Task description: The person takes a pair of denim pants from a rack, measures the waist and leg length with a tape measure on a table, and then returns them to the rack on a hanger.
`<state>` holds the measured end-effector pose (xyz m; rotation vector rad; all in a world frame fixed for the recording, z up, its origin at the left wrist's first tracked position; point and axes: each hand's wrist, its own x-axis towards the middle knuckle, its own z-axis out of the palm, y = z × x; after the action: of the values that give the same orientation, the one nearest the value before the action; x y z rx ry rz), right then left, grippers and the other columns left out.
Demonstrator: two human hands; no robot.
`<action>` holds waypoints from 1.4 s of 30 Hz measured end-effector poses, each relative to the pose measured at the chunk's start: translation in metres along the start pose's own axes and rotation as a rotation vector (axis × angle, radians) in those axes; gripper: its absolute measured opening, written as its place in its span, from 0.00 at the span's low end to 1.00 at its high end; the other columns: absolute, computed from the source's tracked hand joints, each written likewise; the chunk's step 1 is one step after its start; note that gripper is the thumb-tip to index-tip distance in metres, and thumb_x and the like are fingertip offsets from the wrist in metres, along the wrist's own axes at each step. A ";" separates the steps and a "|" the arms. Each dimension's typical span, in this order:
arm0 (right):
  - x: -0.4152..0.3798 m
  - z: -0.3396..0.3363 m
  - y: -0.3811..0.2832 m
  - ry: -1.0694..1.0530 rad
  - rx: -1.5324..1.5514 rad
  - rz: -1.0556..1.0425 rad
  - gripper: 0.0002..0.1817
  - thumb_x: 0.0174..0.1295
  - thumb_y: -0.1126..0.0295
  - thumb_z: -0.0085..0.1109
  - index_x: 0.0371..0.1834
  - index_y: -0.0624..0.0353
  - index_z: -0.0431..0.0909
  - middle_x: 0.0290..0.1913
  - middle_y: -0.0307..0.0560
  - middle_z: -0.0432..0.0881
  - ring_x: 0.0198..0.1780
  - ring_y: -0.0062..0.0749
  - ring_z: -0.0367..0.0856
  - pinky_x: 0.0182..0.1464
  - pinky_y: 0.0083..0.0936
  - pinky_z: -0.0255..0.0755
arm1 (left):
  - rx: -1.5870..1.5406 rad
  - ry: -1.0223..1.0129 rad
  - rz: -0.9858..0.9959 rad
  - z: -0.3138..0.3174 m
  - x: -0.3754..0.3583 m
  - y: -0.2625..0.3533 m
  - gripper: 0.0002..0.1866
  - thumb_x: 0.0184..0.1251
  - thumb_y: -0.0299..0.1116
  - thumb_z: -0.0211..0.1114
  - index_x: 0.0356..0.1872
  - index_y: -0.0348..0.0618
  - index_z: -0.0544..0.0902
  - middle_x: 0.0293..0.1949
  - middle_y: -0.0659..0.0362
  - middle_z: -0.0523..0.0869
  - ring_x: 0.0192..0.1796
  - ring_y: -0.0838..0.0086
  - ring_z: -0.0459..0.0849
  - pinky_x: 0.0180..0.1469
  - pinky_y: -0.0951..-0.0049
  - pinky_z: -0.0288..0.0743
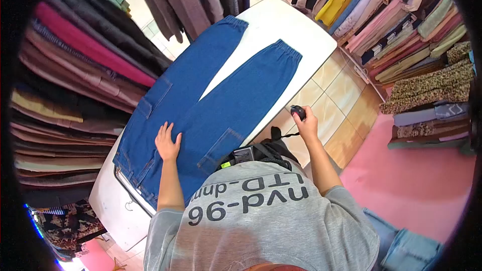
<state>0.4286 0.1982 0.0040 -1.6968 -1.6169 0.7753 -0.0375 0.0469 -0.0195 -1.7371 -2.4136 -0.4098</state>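
Blue denim trousers with elasticated cuffs and side cargo pockets lie spread over a white table. Flat on the denim, around the upper legs, rests my left hand, its fingers apart. My right hand is raised past the table's right edge, closed around a small black rounded object whose exact kind I cannot make out. At the waist end, a metal hanger shows partly from beside the trousers. My body covers part of the waist and the near leg.
Racks of hanging clothes stand close on the left and at the far end. More hanging garments line the right side. Folded jeans lie at lower right by a pink surface. A black waist bag sits at my front.
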 end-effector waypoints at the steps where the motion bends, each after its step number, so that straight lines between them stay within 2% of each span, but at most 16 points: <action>1: 0.015 -0.009 0.009 -0.002 0.005 0.002 0.15 0.53 0.65 0.65 0.37 0.60 0.74 0.30 0.55 0.82 0.30 0.44 0.82 0.33 0.32 0.74 | 0.002 0.002 -0.036 0.002 0.000 0.004 0.25 0.58 0.46 0.64 0.58 0.54 0.76 0.62 0.58 0.74 0.66 0.63 0.68 0.64 0.59 0.59; 5: 0.063 -0.040 0.050 0.100 0.151 0.008 0.13 0.54 0.67 0.65 0.38 0.62 0.75 0.30 0.49 0.82 0.30 0.31 0.80 0.36 0.26 0.73 | 0.072 -0.065 -0.335 0.020 0.011 0.040 0.25 0.64 0.49 0.59 0.61 0.55 0.73 0.65 0.55 0.71 0.68 0.62 0.65 0.64 0.47 0.54; 8: 0.090 -0.062 0.061 0.024 0.282 0.109 0.13 0.54 0.68 0.65 0.38 0.63 0.75 0.31 0.45 0.82 0.33 0.25 0.79 0.39 0.23 0.73 | 0.147 -0.082 -0.585 0.036 0.030 0.106 0.33 0.67 0.52 0.53 0.71 0.60 0.57 0.72 0.44 0.53 0.73 0.48 0.49 0.62 0.28 0.43; 14: 0.143 -0.070 0.059 -0.115 0.439 0.044 0.14 0.54 0.70 0.65 0.40 0.63 0.74 0.34 0.44 0.81 0.37 0.23 0.78 0.42 0.22 0.71 | -0.026 -0.321 -0.109 0.067 0.063 0.268 0.36 0.62 0.49 0.60 0.70 0.52 0.59 0.72 0.41 0.48 0.74 0.46 0.43 0.65 0.32 0.41; 17: 0.162 -0.060 0.046 -0.162 0.526 -0.064 0.15 0.55 0.69 0.64 0.42 0.62 0.73 0.34 0.44 0.81 0.35 0.23 0.77 0.40 0.22 0.71 | -0.309 -0.339 0.173 0.057 0.096 0.319 0.22 0.59 0.40 0.64 0.56 0.53 0.79 0.68 0.52 0.64 0.73 0.50 0.53 0.65 0.33 0.45; 18: 0.165 -0.059 0.036 -0.199 0.508 -0.019 0.15 0.56 0.69 0.63 0.44 0.62 0.72 0.34 0.45 0.81 0.34 0.23 0.77 0.38 0.22 0.71 | -0.390 -0.355 0.152 0.049 0.109 0.339 0.18 0.60 0.39 0.64 0.52 0.53 0.82 0.64 0.55 0.71 0.71 0.50 0.56 0.66 0.35 0.46; 19: 0.168 -0.057 0.029 -0.236 0.487 0.027 0.16 0.57 0.68 0.62 0.45 0.61 0.71 0.34 0.46 0.81 0.33 0.24 0.77 0.37 0.22 0.71 | -0.524 -0.354 0.159 0.053 0.121 0.349 0.17 0.63 0.38 0.62 0.53 0.52 0.81 0.58 0.54 0.78 0.67 0.55 0.67 0.65 0.48 0.57; 21: 0.173 -0.051 0.019 -0.262 0.374 -0.120 0.17 0.57 0.66 0.62 0.46 0.59 0.70 0.32 0.51 0.81 0.29 0.32 0.81 0.32 0.27 0.73 | -1.140 -0.652 -0.109 0.066 0.148 0.369 0.16 0.69 0.38 0.58 0.54 0.45 0.80 0.51 0.58 0.83 0.55 0.70 0.78 0.59 0.63 0.69; 22: 0.175 -0.050 0.013 -0.279 0.293 -0.166 0.17 0.57 0.66 0.62 0.46 0.59 0.70 0.32 0.53 0.81 0.30 0.38 0.82 0.31 0.29 0.74 | -1.142 -0.651 -0.120 0.063 0.158 0.382 0.16 0.69 0.38 0.58 0.54 0.45 0.80 0.51 0.58 0.83 0.55 0.70 0.78 0.59 0.63 0.69; 24: 0.181 -0.046 0.004 -0.297 0.210 -0.219 0.17 0.56 0.66 0.62 0.46 0.58 0.70 0.32 0.55 0.81 0.31 0.45 0.83 0.31 0.32 0.74 | -1.401 -0.914 -0.401 0.049 0.180 0.405 0.14 0.70 0.37 0.58 0.50 0.42 0.82 0.43 0.63 0.85 0.43 0.82 0.79 0.48 0.78 0.73; 27: 0.190 -0.041 -0.006 -0.282 0.021 -0.298 0.17 0.54 0.66 0.62 0.44 0.58 0.70 0.32 0.57 0.81 0.33 0.52 0.82 0.32 0.37 0.74 | -1.392 -1.026 -0.466 0.066 0.202 0.410 0.11 0.68 0.38 0.61 0.45 0.46 0.84 0.41 0.66 0.85 0.39 0.85 0.78 0.43 0.79 0.73; 33: 0.218 -0.022 -0.019 -0.234 -0.122 -0.421 0.16 0.54 0.65 0.62 0.42 0.59 0.70 0.30 0.56 0.80 0.32 0.52 0.81 0.34 0.40 0.74 | -1.350 -1.014 -0.695 0.081 0.242 0.410 0.09 0.63 0.38 0.66 0.40 0.46 0.85 0.36 0.66 0.85 0.36 0.85 0.79 0.38 0.81 0.73; 36: 0.229 -0.011 -0.019 -0.259 -0.164 -0.377 0.16 0.55 0.64 0.61 0.41 0.59 0.69 0.29 0.56 0.80 0.31 0.53 0.81 0.32 0.41 0.75 | -1.255 -0.828 -0.362 0.091 0.259 0.403 0.07 0.60 0.36 0.68 0.35 0.46 0.86 0.31 0.65 0.86 0.32 0.82 0.80 0.34 0.80 0.71; 37: 0.233 -0.007 -0.017 -0.264 -0.168 -0.369 0.16 0.55 0.64 0.61 0.41 0.59 0.69 0.29 0.56 0.80 0.31 0.53 0.81 0.32 0.41 0.75 | -1.256 -0.837 -0.368 0.090 0.265 0.404 0.07 0.60 0.36 0.68 0.35 0.46 0.86 0.31 0.65 0.86 0.32 0.82 0.80 0.34 0.80 0.71; 39: 0.238 0.000 -0.013 -0.268 -0.210 -0.339 0.16 0.56 0.63 0.61 0.39 0.59 0.69 0.29 0.55 0.80 0.29 0.53 0.81 0.31 0.41 0.75 | -0.870 -0.486 -0.216 0.090 0.277 0.406 0.07 0.58 0.34 0.68 0.33 0.43 0.86 0.31 0.59 0.87 0.28 0.77 0.81 0.31 0.77 0.71; 42: 0.245 0.005 -0.010 -0.305 -0.281 -0.278 0.16 0.56 0.62 0.61 0.40 0.59 0.68 0.28 0.55 0.80 0.29 0.52 0.81 0.31 0.41 0.75 | -0.692 -0.274 -0.159 0.103 0.287 0.406 0.07 0.56 0.34 0.68 0.32 0.43 0.86 0.30 0.57 0.86 0.32 0.69 0.81 0.37 0.72 0.73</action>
<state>0.4336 0.4429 0.0150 -1.5418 -2.2058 0.7188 0.2581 0.4586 0.0153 -1.9376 -2.8309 -1.2240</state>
